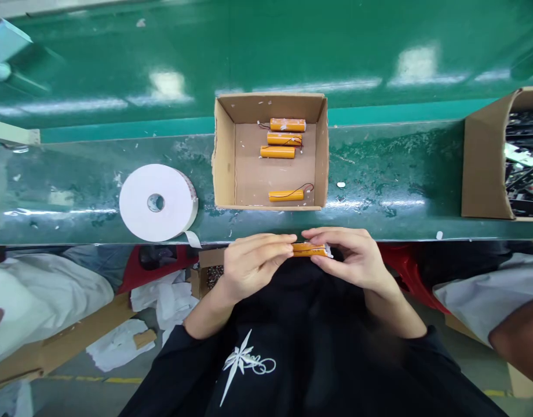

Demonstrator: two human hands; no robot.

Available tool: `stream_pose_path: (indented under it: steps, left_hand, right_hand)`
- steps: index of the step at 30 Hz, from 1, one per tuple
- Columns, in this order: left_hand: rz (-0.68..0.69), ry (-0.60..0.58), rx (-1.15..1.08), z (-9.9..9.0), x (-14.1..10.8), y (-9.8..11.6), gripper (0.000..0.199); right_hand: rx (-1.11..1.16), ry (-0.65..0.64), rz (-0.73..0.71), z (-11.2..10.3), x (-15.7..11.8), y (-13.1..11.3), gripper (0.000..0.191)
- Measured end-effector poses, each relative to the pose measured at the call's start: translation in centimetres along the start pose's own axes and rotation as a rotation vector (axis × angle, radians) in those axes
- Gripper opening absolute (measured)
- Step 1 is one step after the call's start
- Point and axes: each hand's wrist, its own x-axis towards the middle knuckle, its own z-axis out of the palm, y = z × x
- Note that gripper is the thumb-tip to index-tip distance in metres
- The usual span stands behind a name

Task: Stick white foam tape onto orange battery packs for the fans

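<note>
An orange cylindrical battery pack (310, 249) lies level between my two hands, just off the front edge of the bench. My left hand (256, 260) pinches its left end with thumb and fingers. Around the right end, where some whitish material shows, the fingers and thumb of my right hand (351, 255) are closed. Beyond my hands, an open cardboard box (275, 179) holds several similar orange battery packs (286, 196) with thin dark and red wires. To its left lies a large white tape roll (136, 200), its loose end hanging at the bench edge.
A cardboard box (484, 168) with dark strips stands at the right on the green bench (392, 174). Small white scraps (340, 185) dot the surface. People in light clothing sit on both sides, near red stools (157, 266). White paper (119, 344) litters the floor.
</note>
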Motion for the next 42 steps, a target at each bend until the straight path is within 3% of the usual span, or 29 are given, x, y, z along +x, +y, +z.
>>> stream_pose_path:
  steps: [3,5,9,12,20,24,34,42]
  left_hand:
    - [-0.09,0.063,-0.025,-0.7,0.2,0.1,0.021]
    - [-0.117,0.009,-0.056,-1.0,0.3,0.0,0.021]
    - [-0.052,-0.146,-0.018,-0.6,0.2,-0.2,0.047]
    - [0.02,-0.131,0.017,0.1,0.1,0.0,0.046]
    - [-0.016,-0.184,-0.071,0.4,0.2,0.8,0.033]
    - [-0.086,-0.176,-0.055,0.4,0.3,0.8,0.031]
    - [-0.037,-0.111,0.031,0.9,0.7,0.9,0.018]
    - [-0.181,-0.326,0.004,0.9,0.6,0.8,0.006]
  right_hand:
    - [0.184,0.122,0.054,-0.3,-0.7,0.4,0.027]
    - [0.257,0.189,0.059,-0.5,-1.0,0.6,0.026]
    - [0.307,0.203,0.028,-0.5,-1.2,0.5,0.028]
    - [0.334,0.199,0.024,-0.3,-1.2,0.4,0.029]
    - [0.316,0.131,0.034,-0.2,-1.5,0.4,0.029]
    - [0.311,0.099,-0.03,-0.3,-1.7,0.5,0.036]
    - [0.176,0.034,-0.171,-0.5,-1.7,1.2,0.052]
    - [0.044,-0.142,-0.247,-1.5,-1.6,1.0,0.052]
